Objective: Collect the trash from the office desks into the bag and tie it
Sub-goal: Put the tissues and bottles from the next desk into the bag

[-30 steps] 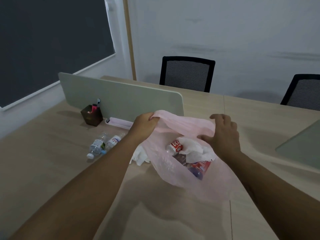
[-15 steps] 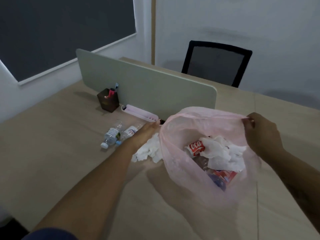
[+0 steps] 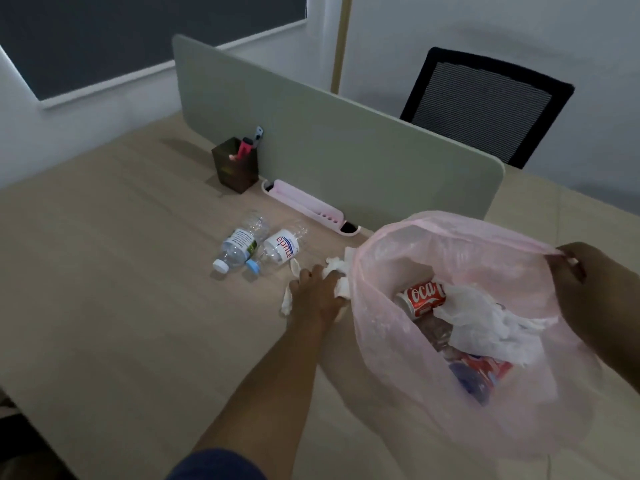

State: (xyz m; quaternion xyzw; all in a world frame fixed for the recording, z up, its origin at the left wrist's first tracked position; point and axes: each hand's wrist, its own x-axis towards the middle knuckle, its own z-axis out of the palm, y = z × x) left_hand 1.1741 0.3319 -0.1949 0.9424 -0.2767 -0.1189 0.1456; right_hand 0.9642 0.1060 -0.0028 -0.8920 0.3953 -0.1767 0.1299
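Pink bag: thin, translucent plastic, mouth wide open, held up over the right part of the desk. Inside it: a red cola can lying on its side, crumpled white paper over it, a red-and-blue wrapper lower down; a clear bottle may sit beneath, hard to tell.

Right hand: fingers closed, pinching the bag's rim at its right side, keeping the mouth stretched.

Left hand: down on the desk just left of the bag, fingers curled around a wad of white tissue; bits of the wad stick out on both sides of the hand. Whether it is lifted off the surface, cannot tell.

Just left of the tissue: two empty clear water bottles, lying side by side, caps toward the camera.

Behind them: a pink tray along the foot of a grey-green divider panel; a dark pen holder with markers beside it. Black mesh chair beyond the panel.
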